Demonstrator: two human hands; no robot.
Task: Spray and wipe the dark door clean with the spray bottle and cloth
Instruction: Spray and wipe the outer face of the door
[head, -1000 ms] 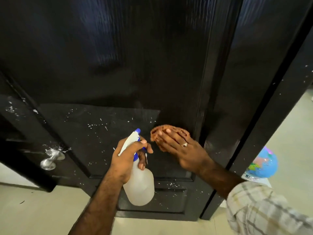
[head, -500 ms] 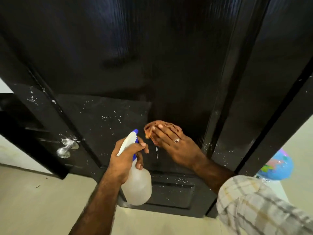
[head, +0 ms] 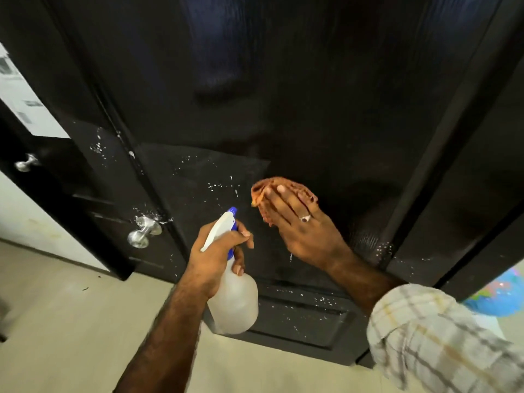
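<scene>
The dark glossy door (head: 255,95) fills most of the head view, with white specks and droplets on its lower panel. My left hand (head: 218,256) grips the neck of a translucent white spray bottle (head: 235,304) whose blue-tipped nozzle points at the door. My right hand (head: 300,225), a ring on one finger, presses a crumpled orange-brown cloth (head: 265,188) flat against the door with straight fingers. Most of the cloth lies hidden under the fingers.
A silver door knob (head: 143,232) sits at the door's left edge, and a second knob (head: 25,163) shows farther left. Beige floor lies below. A blue globe-like ball (head: 499,293) rests on the floor at the right. A white wall with papers (head: 22,103) is at upper left.
The view has swung right, so the door and knob sit further right in frame. My right hand slid the cloth slightly along the door. The spray bottle stays held in my left hand.
</scene>
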